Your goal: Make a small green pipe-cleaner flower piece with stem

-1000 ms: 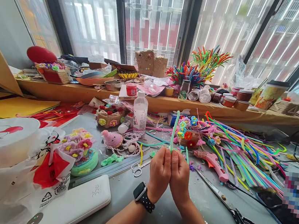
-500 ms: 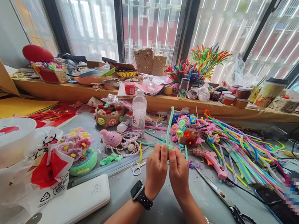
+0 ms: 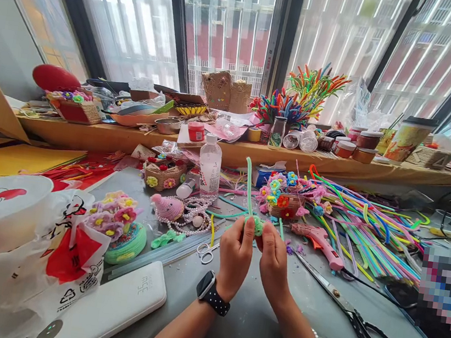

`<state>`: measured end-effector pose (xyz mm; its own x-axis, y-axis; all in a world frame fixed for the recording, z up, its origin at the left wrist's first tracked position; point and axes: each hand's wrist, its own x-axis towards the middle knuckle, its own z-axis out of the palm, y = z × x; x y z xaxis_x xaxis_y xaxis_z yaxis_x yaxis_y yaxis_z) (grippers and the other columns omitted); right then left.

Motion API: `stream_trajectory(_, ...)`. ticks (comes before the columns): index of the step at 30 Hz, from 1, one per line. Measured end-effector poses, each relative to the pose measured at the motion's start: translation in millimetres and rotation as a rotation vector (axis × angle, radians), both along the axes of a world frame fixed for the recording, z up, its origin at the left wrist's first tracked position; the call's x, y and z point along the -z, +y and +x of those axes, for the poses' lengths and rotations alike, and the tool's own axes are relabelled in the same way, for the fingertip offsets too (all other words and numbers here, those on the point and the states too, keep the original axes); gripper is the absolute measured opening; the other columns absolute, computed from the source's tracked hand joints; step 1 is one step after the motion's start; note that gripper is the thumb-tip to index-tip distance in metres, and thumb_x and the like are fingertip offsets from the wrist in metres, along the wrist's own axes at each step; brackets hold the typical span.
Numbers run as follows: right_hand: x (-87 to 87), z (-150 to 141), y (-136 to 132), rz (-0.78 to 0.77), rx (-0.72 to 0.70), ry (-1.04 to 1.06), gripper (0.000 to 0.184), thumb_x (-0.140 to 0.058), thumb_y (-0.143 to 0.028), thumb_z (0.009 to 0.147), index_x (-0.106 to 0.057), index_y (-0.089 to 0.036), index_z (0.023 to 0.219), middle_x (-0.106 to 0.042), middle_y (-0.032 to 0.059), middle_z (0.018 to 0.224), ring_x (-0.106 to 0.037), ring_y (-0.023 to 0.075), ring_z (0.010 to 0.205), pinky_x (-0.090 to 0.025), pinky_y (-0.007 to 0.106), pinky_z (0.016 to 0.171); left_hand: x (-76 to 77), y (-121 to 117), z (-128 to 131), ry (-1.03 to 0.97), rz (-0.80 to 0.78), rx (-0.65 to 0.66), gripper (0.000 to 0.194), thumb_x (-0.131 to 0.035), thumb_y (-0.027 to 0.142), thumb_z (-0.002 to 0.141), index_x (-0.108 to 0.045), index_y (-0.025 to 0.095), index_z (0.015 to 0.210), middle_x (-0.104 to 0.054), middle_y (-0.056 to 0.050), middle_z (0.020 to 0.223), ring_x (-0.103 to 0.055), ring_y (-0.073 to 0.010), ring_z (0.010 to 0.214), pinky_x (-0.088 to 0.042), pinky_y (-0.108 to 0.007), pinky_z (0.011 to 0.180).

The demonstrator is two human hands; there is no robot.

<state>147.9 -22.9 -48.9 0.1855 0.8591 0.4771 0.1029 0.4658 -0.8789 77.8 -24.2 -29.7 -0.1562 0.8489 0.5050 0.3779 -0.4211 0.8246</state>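
Between my two hands is a light green pipe cleaner [image 3: 248,186], its straight free end pointing up and its lower end bunched into a small fuzzy coil. My left hand [image 3: 236,253] pinches the base of the stem with thumb and fingers. Close beside it, my right hand [image 3: 274,258] grips the right side of the coil, partly hiding it. Beyond my hands stands a small woven basket with pipe-cleaner flowers [image 3: 285,205]. A pink glue gun [image 3: 319,242] lies right of my right hand, and small white-handled scissors [image 3: 206,252] lie left of my left hand.
Large black-handled scissors [image 3: 341,300] lie at the right, below a spread of colourful pipe cleaners [image 3: 370,238]. A water bottle [image 3: 209,167] stands behind my hands. At the left are a white power bank [image 3: 120,305], a lidded cup [image 3: 0,206] and a green-based flower piece [image 3: 128,245].
The green stem has tilted to the left and its coiled lower end shows more. My right hand has shifted slightly right, away from my left.
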Motion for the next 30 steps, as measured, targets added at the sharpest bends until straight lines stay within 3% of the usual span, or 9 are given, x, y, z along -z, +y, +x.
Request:
stream_trajectory(7, -6.9, -1.3, -4.1, 0.044, -0.012, -0.114, 0.024, -0.033, -0.032, 0.084, -0.043, -0.016, 0.07, -0.04, -0.0011, 0.062, -0.036, 0.0079, 0.056, -0.033, 0.019, 0.052, 1.1, 0.0, 1.1, -0.038, 0.01, -0.022, 0.029, -0.032, 0.033, 0.083, -0.038, 0.017, 0.059, -0.038, 0.003, 0.052, -0.035, -0.0086, 0.049, -0.028, -0.02, 0.047)
stream_trajectory(15, -3.3, -1.5, -4.3, 0.046, 0.012, -0.162, 0.026, -0.034, -0.032, 0.083, -0.042, -0.015, 0.065, -0.039, -0.0014, 0.059, -0.035, 0.0079, 0.054, -0.031, 0.02, 0.051, 0.1, 2.2, 0.0, -0.09, 0.016, -0.058, 0.03, -0.031, 0.034, 0.083, -0.036, 0.017, 0.059, -0.036, 0.003, 0.052, -0.033, -0.0079, 0.048, -0.028, -0.02, 0.047)
stream_trajectory(19, -2.6, -2.7, -4.1, 0.026, -0.043, -0.136, 0.028, -0.034, -0.033, 0.083, -0.04, -0.015, 0.063, -0.037, -0.0018, 0.057, -0.034, 0.0078, 0.053, -0.03, 0.019, 0.05, -0.4, 2.5, -0.6, -0.1, 0.002, -0.071, 0.03, -0.031, 0.034, 0.083, -0.035, 0.017, 0.059, -0.035, 0.003, 0.052, -0.032, -0.008, 0.048, -0.028, -0.021, 0.046)
stream_trajectory(24, -7.5, 8.9, 1.8, -0.017, -0.094, -0.006, 0.034, -0.031, -0.037, 0.084, -0.039, -0.015, 0.059, -0.035, -0.0024, 0.055, -0.034, 0.0068, 0.05, -0.031, 0.018, 0.048, -4.1, 1.9, -2.3, -0.038, 0.017, 0.024, 0.031, -0.031, 0.035, 0.083, -0.033, 0.017, 0.057, -0.033, 0.003, 0.051, -0.029, -0.0081, 0.047, -0.026, -0.021, 0.046)
stream_trajectory(30, -15.6, 22.3, 5.6, -0.018, -0.137, -0.03, 0.031, -0.04, -0.039, 0.08, -0.037, -0.015, 0.06, -0.029, -0.004, 0.055, -0.027, 0.0056, 0.049, -0.024, 0.018, 0.044, -4.4, 1.4, -2.2, -0.019, 0.003, 0.134, 0.031, -0.032, 0.034, 0.083, -0.034, 0.017, 0.057, -0.032, 0.003, 0.053, -0.029, -0.0083, 0.049, -0.026, -0.021, 0.047)
